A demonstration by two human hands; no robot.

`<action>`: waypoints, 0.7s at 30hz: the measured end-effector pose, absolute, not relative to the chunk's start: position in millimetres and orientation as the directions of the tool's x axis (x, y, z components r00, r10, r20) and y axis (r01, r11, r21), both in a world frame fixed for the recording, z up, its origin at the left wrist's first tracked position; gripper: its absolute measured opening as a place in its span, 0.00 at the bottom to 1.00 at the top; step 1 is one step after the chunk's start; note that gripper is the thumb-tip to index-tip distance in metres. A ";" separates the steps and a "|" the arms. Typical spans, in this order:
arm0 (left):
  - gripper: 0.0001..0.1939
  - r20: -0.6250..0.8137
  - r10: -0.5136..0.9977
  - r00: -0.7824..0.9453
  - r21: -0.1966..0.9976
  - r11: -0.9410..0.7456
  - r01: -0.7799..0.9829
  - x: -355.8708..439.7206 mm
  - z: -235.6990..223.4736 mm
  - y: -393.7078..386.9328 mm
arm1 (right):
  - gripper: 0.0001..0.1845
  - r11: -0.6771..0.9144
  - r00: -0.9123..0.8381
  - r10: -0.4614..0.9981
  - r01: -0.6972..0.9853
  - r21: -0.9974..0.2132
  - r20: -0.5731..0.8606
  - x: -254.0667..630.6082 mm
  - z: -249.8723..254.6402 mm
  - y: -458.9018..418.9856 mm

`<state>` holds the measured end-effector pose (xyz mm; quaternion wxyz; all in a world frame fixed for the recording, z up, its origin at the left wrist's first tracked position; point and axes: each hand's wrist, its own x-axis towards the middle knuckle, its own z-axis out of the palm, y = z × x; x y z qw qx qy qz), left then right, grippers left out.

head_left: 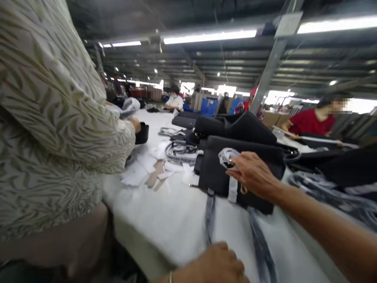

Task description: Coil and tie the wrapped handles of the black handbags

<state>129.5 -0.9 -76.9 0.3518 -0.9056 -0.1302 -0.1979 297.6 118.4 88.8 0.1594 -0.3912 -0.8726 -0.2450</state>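
A black handbag (215,173) lies on the white table (176,220). My right hand (253,173) reaches in from the right and rests on the bag's front. Its fingers are pinched on a piece wrapped in clear plastic (226,156). A grey strap (209,216) runs from the bag's lower edge toward me, and a second strap (260,247) lies beside it. My left hand (213,265) is at the bottom edge, blurred, with the fingers curled at the end of the first strap. A thin bracelet shows on its wrist.
A co-worker in a pale patterned top (53,118) stands close on the left, holding a small black item (143,133). White paper scraps (147,165), coiled straps (179,151) and more black bags (235,125) lie beyond. Other people work farther along the table.
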 end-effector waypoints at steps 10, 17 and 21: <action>0.09 0.459 0.307 0.834 -0.097 -0.915 0.391 134.3 -80.8 -12.6 | 0.09 0.748 -0.736 0.662 0.659 0.077 -0.139 318.3 -14.4 14.0; 0.16 0.493 0.353 0.795 0.005 -0.915 0.403 135.5 -85.0 -7.3 | 0.30 0.676 -0.725 0.687 0.663 -0.323 -0.051 335.9 -29.9 -8.2; 0.30 0.503 0.472 0.724 0.138 -0.871 0.472 137.4 -86.0 -2.7 | 0.45 0.619 -0.684 0.727 0.691 -0.373 -0.059 347.1 -36.8 -15.7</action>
